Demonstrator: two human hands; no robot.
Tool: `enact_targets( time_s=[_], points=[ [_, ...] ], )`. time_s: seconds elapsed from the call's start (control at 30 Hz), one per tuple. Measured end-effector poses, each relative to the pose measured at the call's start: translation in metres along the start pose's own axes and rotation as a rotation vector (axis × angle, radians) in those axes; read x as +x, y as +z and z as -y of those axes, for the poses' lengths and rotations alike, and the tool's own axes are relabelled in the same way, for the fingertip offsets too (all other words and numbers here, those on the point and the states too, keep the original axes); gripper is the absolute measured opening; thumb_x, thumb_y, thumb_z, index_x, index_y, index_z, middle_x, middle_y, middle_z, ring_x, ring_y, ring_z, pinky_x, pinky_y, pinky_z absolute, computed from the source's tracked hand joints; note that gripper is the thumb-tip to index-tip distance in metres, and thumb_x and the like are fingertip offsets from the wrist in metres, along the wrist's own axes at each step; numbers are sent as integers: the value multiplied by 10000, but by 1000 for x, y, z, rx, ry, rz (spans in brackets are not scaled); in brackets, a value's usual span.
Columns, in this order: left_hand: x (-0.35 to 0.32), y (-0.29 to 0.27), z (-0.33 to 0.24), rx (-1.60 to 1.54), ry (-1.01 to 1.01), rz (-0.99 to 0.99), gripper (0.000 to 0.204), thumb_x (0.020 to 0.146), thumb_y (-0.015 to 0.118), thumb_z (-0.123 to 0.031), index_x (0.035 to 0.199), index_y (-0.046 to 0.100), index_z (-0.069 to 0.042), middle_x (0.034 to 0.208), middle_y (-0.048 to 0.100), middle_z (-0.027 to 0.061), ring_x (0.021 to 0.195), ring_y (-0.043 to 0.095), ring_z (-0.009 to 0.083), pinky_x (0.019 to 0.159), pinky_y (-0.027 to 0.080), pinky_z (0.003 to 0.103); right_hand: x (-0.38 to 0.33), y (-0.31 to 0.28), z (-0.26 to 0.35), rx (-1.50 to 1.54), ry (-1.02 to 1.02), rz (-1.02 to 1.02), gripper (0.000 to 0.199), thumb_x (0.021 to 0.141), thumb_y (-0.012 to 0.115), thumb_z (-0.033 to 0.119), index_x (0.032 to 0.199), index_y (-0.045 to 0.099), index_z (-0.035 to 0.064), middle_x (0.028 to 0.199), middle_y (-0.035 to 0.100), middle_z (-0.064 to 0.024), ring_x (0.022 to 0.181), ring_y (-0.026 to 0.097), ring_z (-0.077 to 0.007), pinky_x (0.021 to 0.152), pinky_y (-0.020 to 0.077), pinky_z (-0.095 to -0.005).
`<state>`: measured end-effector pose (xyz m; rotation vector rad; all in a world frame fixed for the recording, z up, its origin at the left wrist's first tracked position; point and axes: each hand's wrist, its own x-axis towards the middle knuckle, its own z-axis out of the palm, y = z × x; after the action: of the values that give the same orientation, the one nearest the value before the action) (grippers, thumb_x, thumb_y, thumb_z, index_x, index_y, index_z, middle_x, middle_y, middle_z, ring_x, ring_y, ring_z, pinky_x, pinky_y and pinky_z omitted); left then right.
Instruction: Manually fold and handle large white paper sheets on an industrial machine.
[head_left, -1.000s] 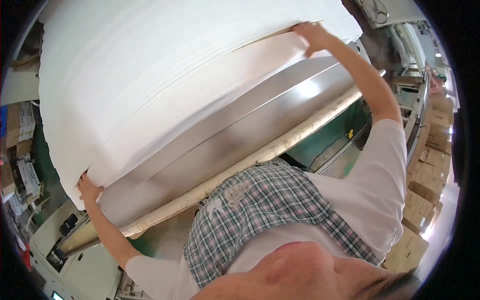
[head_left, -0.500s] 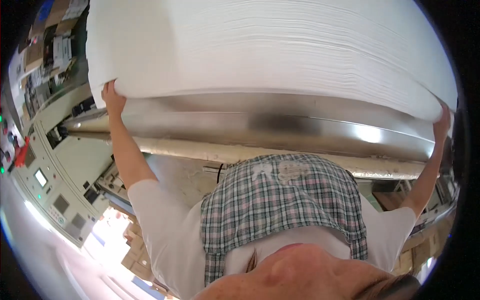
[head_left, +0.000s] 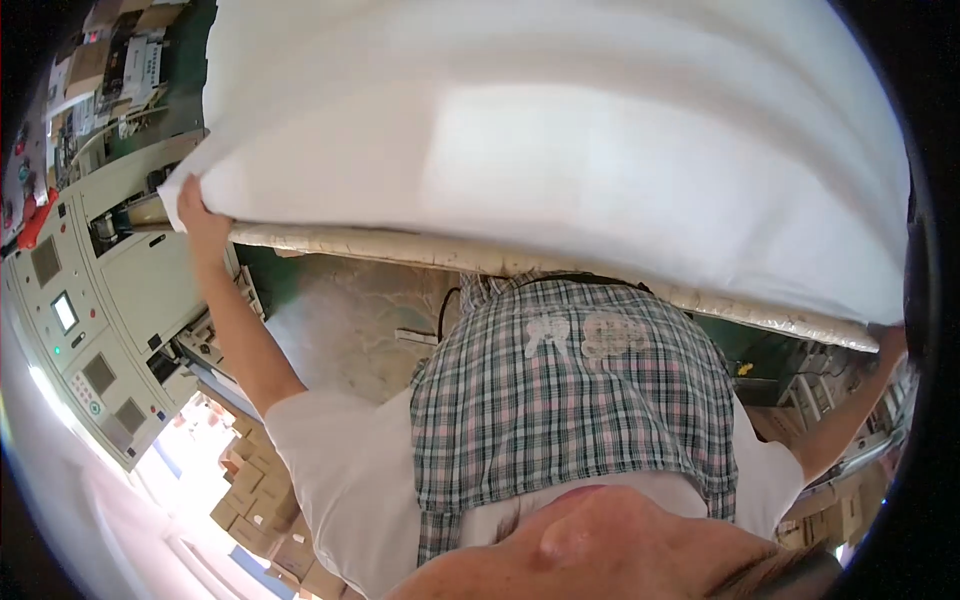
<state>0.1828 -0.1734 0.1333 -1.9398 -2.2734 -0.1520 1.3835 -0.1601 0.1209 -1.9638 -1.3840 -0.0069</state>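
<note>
A wide white sheet (head_left: 520, 150) of soft, paper-like or cloth-like material spans the upper part of the view. At its near left corner my left hand (head_left: 205, 218) is closed on the edge, with the thumb and fingers pinching it. On the far right my right hand (head_left: 893, 343) is at the other near corner, closed on the edge; its fingers are partly hidden and dim. Between my hands the edge hangs over a long beige wrapped bar (head_left: 400, 250) in front of my waist. Both of my arms are spread wide.
To the left stands a pale control cabinet (head_left: 120, 300) with a small lit screen, buttons and lamps. Cardboard boxes (head_left: 262, 480) are piled at the lower left, and more boxes (head_left: 835, 515) are at the lower right. A black cable (head_left: 447, 312) hangs near my apron.
Both hands have pulled the sheet's near edge toward me, the right hand moving down most. The sheet now covers the shiny metal surface that showed before, and its layered folds are no longer visible.
</note>
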Motion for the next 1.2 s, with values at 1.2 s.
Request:
enact_targets(
  time_s=[1.2],
  points=[
    [-82,51,24,84,-79,211,601,559,528,59,1114,513,-171,1228,428,139,1174,336,341,1005,232,452,-136,81,50,-719,-311,506,506,696,420,-70,1164,477,112,1226,416,-187,1174,357,-343,977,274,-435]
  ],
)
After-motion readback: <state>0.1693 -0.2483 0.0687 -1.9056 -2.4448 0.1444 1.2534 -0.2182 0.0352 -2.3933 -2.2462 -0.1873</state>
